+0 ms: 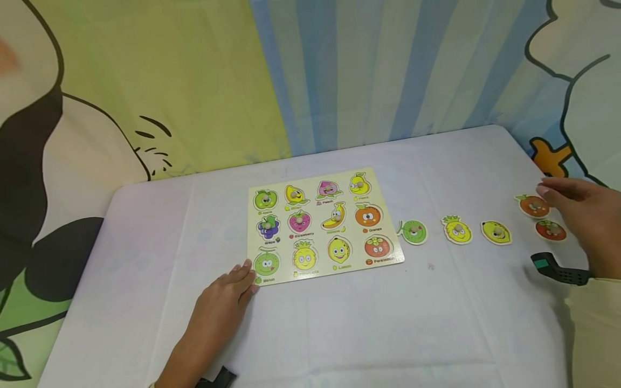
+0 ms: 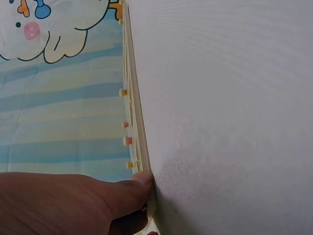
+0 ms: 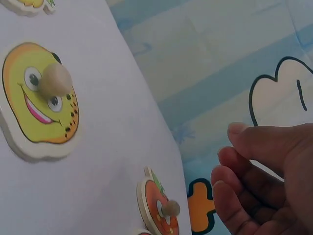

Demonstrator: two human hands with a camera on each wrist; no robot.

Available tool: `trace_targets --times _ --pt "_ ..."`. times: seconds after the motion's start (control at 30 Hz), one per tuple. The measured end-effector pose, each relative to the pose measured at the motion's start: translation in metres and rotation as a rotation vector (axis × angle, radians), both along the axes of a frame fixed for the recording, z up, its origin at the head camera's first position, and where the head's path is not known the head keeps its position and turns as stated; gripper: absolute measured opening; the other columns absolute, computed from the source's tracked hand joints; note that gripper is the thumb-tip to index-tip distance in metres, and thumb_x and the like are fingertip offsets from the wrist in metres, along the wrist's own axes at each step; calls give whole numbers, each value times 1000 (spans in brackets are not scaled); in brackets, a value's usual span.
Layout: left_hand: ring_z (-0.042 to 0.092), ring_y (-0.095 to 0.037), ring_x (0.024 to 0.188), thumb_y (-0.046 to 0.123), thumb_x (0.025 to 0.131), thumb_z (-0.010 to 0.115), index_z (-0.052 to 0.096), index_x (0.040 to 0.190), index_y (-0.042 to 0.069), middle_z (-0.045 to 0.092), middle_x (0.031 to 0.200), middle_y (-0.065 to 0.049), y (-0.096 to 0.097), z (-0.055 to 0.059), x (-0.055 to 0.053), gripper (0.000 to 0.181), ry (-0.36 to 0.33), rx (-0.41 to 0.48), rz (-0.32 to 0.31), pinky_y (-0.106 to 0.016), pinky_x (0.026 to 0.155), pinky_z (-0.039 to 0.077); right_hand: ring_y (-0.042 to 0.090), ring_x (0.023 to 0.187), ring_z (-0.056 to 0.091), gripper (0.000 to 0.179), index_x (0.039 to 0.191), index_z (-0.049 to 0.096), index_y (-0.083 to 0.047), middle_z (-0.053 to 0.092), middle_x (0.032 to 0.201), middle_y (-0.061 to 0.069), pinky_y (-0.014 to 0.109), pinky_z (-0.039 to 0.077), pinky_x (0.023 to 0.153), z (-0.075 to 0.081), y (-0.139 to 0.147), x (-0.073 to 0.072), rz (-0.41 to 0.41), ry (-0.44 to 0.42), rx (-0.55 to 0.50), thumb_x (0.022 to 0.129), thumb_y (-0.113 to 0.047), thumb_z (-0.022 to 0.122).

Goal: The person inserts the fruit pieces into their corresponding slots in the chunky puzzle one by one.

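Note:
A wooden fruit puzzle board [image 1: 312,275] lies on the white table. At its lower left corner, my left hand [image 1: 218,310] holds the edge; the left wrist view shows the thumb [image 2: 142,178] pressed against the board's side. Far to the right, my right hand [image 1: 589,215] hovers beside an orange piece [image 1: 528,210], thumb and fingers loosely bent with nothing between them. A persimmon piece [image 1: 558,233] lies just below that one. In the right wrist view the orange piece [image 3: 152,196] and a lemon piece [image 3: 39,115] show their round knobs.
Between board and right hand lie a melon piece [image 1: 408,235], a pineapple piece [image 1: 461,235] and the lemon piece [image 1: 491,234]. Several knobbed pieces, such as the apple [image 1: 262,205], sit in the board. A printed cloth [image 1: 194,81] hangs behind the table's back edge.

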State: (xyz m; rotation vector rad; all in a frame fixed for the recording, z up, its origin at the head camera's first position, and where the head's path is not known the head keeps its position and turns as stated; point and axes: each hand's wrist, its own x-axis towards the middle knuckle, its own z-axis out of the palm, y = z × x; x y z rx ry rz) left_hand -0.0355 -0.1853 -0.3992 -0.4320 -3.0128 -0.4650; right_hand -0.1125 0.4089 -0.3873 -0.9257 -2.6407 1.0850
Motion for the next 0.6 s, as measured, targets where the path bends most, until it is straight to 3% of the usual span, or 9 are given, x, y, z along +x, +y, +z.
trace_targets --times 0.1,0.2,0.33,0.43,0.5,0.6 --pt "60 -34 115 7 80 80 69 117 -1 60 129 -14 0 0 0 40 -3 -2 3 -51 94 49 9 97 47 59 147 44 -12 47 146 13 49 33 111 -5 10 2 -27 -23 5 99 -47 45" --pt "60 -34 115 7 80 80 69 117 -1 60 129 -14 0 0 -1 40 -6 -4 5 -51 94 49 15 104 49 62 148 43 -13 46 146 13 51 34 110 -14 20 3 -28 -58 -11 98 -50 47" --pt "60 -34 115 6 79 80 69 117 -1 60 129 -14 0 -1 0 40 -7 -1 3 -51 93 49 37 119 46 69 147 43 -10 46 144 21 47 47 97 -30 32 6 33 -120 5 95 -54 50" --pt "60 -34 115 6 79 80 69 117 -1 60 129 -14 0 -1 0 40 -5 -4 4 -51 94 49 42 119 45 72 147 42 -4 45 141 27 50 51 92 -39 38 5 83 -135 25 95 -54 51" --pt "60 -34 115 6 80 80 69 117 -1 60 129 -14 0 -1 0 40 -4 -6 5 -51 94 49 44 121 43 74 147 40 -4 43 142 28 58 44 97 -42 41 5 95 -133 8 95 -54 51" --pt "60 -34 115 7 80 80 69 118 -1 60 129 -14 1 -1 -1 40 -4 -8 6 -51 94 49 45 124 39 77 148 38 -5 39 145 28 62 41 99 -43 42 4 96 -145 -11 93 -57 51"
